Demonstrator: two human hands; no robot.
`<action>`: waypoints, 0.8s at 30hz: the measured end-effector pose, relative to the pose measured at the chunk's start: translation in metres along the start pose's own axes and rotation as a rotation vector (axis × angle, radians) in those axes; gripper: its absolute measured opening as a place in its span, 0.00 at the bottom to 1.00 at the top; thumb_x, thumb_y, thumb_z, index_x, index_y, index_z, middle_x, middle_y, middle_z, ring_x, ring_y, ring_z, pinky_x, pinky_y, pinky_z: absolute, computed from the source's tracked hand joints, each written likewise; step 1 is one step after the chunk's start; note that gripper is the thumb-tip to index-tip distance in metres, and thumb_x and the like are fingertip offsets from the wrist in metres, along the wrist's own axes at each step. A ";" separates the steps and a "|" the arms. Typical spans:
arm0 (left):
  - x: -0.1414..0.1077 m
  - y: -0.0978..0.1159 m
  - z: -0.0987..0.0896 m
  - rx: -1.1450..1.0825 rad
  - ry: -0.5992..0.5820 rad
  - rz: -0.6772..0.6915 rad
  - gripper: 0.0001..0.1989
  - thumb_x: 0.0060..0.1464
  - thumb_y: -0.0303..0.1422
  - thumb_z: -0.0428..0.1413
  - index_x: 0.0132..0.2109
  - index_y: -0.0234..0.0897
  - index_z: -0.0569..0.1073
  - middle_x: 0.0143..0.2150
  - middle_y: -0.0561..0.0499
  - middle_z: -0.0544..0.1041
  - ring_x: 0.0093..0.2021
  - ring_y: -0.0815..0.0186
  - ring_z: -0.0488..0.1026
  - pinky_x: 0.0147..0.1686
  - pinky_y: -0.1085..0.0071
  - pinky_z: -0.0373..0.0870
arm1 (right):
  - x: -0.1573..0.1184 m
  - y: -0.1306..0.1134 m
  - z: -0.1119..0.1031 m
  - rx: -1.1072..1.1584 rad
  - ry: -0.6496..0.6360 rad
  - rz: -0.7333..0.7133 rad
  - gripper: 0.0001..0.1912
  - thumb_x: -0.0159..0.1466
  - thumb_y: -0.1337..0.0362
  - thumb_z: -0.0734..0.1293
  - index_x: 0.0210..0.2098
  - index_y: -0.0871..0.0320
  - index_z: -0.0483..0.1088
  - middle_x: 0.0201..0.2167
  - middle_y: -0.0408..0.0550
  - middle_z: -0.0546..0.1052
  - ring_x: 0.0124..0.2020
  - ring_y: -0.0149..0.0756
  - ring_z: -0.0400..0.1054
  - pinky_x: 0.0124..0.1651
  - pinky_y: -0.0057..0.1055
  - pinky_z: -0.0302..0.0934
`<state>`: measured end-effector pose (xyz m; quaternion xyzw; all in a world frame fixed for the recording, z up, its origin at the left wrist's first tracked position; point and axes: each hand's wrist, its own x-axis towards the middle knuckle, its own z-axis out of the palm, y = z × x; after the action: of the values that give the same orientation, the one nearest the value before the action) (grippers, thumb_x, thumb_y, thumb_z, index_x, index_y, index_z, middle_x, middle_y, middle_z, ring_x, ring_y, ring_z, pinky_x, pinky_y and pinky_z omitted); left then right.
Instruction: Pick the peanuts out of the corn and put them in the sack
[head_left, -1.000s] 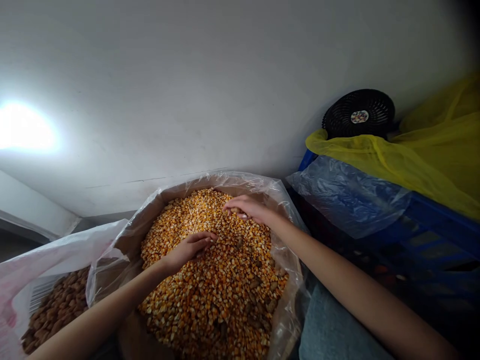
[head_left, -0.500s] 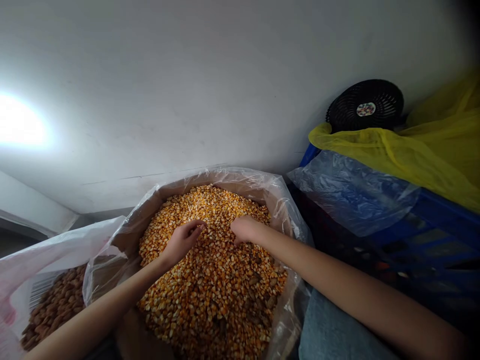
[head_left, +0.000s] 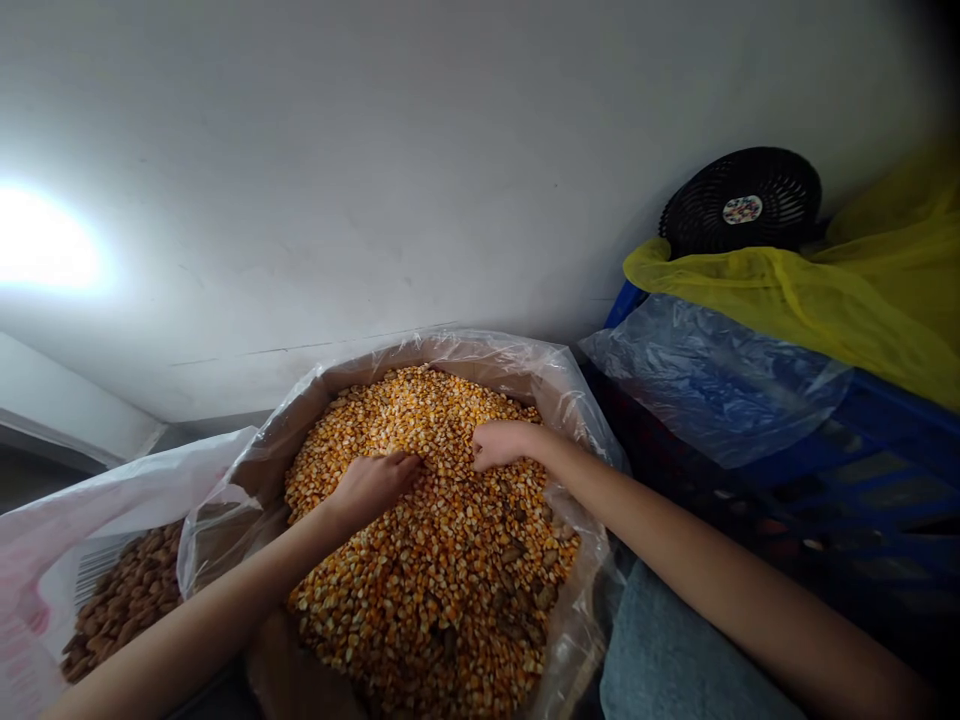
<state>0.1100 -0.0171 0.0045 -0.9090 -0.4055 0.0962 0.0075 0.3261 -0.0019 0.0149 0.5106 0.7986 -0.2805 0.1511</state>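
A large sack (head_left: 555,375) with a clear plastic liner stands before me, filled with yellow-orange corn kernels (head_left: 420,560). My left hand (head_left: 375,487) is on the middle of the heap, its fingers bent and drawn together with the tips against the kernels. To its right, my right hand (head_left: 504,444) rests knuckles up over the corn, fingers curled inward. What either hand pinches is too small or hidden to make out. Several dark oblong pieces (head_left: 517,600) lie among the kernels at the near right side.
On the left, a white and pink bag (head_left: 45,560) holds brown pellet-like pieces (head_left: 131,590). A blue crate (head_left: 877,420) at the right carries a clear plastic bag (head_left: 720,380), yellow mesh (head_left: 840,300) and a black fan (head_left: 742,205). A pale wall (head_left: 390,180) rises behind the sack.
My left hand has lowered and moved slightly right, its fingertips now on the kernels. My right hand has shifted a little right and up, fingers still curled. The view has moved slightly.
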 end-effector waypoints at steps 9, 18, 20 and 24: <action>-0.003 -0.024 -0.005 -0.144 0.137 -0.282 0.18 0.56 0.41 0.37 0.49 0.47 0.64 0.42 0.51 0.74 0.36 0.62 0.72 0.31 0.72 0.64 | -0.008 0.002 -0.011 0.948 0.037 -0.232 0.16 0.52 0.55 0.63 0.31 0.63 0.70 0.16 0.37 0.58 0.15 0.19 0.45 0.17 0.21 0.39; 0.004 0.019 0.003 -0.067 -0.011 0.111 0.19 0.57 0.37 0.36 0.55 0.47 0.59 0.38 0.48 0.74 0.31 0.65 0.72 0.28 0.73 0.65 | -0.005 0.008 -0.016 1.716 0.053 -0.334 0.11 0.56 0.61 0.60 0.33 0.62 0.65 0.14 0.34 0.51 0.13 0.19 0.41 0.12 0.17 0.35; 0.008 0.023 0.007 -0.011 -0.046 0.045 0.21 0.56 0.38 0.38 0.57 0.47 0.55 0.34 0.47 0.74 0.28 0.63 0.72 0.25 0.71 0.64 | -0.005 0.008 -0.017 1.772 0.021 -0.306 0.10 0.57 0.61 0.59 0.33 0.62 0.64 0.14 0.34 0.52 0.12 0.19 0.41 0.11 0.16 0.34; 0.011 0.003 0.006 -0.103 -0.030 -0.085 0.20 0.54 0.43 0.40 0.52 0.49 0.62 0.34 0.49 0.75 0.30 0.62 0.72 0.26 0.71 0.63 | -0.008 0.008 -0.021 1.918 -0.018 -0.306 0.08 0.57 0.64 0.56 0.30 0.63 0.62 0.14 0.36 0.54 0.12 0.19 0.42 0.10 0.16 0.35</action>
<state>0.1183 -0.0116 -0.0032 -0.8886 -0.4481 0.0885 -0.0415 0.3378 0.0070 0.0336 0.3054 0.2873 -0.8329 -0.3613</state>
